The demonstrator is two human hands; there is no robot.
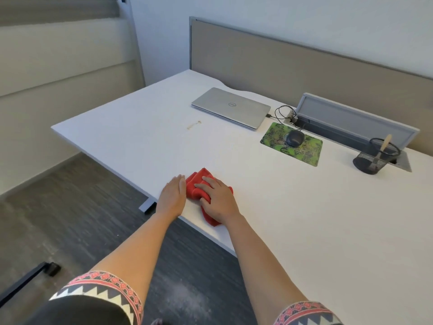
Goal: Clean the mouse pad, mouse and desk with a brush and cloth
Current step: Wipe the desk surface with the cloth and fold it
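Two hands meet at one red cloth [198, 185], bunched on the table [293, 207] close to its near edge. The right hand [219, 199] lies on top of the cloth, its grip curled and pressed down on the folds, with cloth showing ahead of the fingers and trailing back past the wrist side. The left hand [172, 197] rests flat just left of that grip, fingers together and spread on nothing, its fingertips touching the cloth's left edge.

The cloth looks soft, light and limp; it should crumple to any shape and slide easily on the smooth table, so a flat palm over the bunched middle seems the best hold for wiping, and a pinch of a fold for lifting.

Ahead of the grip and slightly left, a small brownish smear [194, 125] marks the table. Farther ahead and to the right lies the green pad [304, 153] with the dark mouse [295, 138] on it, its cable running back. Beyond the pad sits a closed laptop [230, 107]. Far right of the grip stands a mesh cup [372, 160] holding what is probably the brush [386, 143], by its pale handle; the bristles cannot be seen.
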